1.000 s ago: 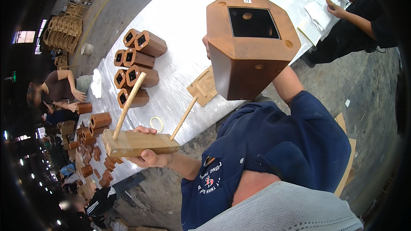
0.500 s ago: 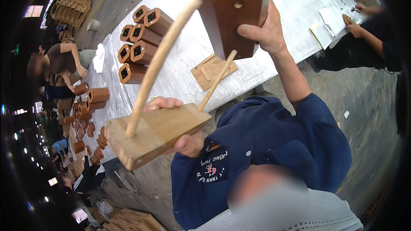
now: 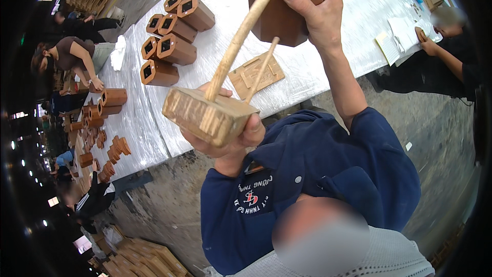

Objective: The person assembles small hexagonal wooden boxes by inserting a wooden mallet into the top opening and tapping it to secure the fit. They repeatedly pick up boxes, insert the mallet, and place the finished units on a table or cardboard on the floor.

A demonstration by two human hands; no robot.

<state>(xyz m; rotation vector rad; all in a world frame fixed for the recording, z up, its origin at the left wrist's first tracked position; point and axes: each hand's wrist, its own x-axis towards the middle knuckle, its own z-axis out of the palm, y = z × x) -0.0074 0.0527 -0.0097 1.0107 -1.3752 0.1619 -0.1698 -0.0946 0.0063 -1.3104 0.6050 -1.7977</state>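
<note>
Clock directions run from the middle of the view. The left hand, a little below nine o'clock and near the centre, is curled partway closed around a wooden block, its thumb at the near right side and fingertips showing along the far edge. Two round rods rise from the block toward one o'clock: a thick dowel and a thin dowel (how they are fixed, I cannot tell).

The right hand, at one o'clock, clasps a brown faceted box, which runs out past the top edge. Its thumb presses the near face; the other fingers are mostly hidden behind, so I cannot tell how far they wrap. The box is held above the wrapped table.

Just past twelve, a flat wooden board lies on the table. Toward eleven, seven similar boxes lie on their sides in a cluster, dark openings facing about nine. At ten o'clock, a co-worker reaches to more brown boxes. Between two and three, another person holds a small brown piece beside white papers.
</note>
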